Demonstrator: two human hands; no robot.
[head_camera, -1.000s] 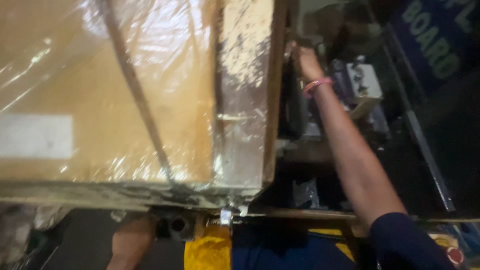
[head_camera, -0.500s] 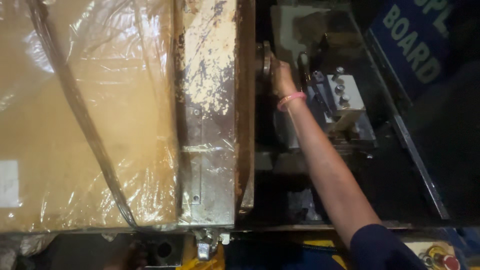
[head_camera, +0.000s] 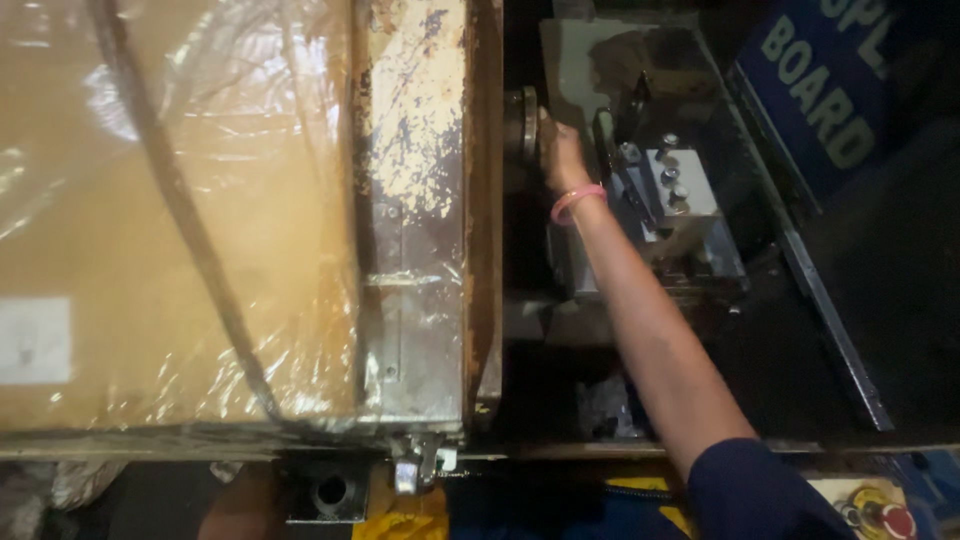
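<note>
My right hand reaches fwd, fingers curled on round metal knob just left of it, beside worn metal housing.

My view now sits further right than a second ago, so the plastic-wrapped panel fills less of it and the dark machine shows more. My right hand now rests lower, against the round metal wheel.
</note>
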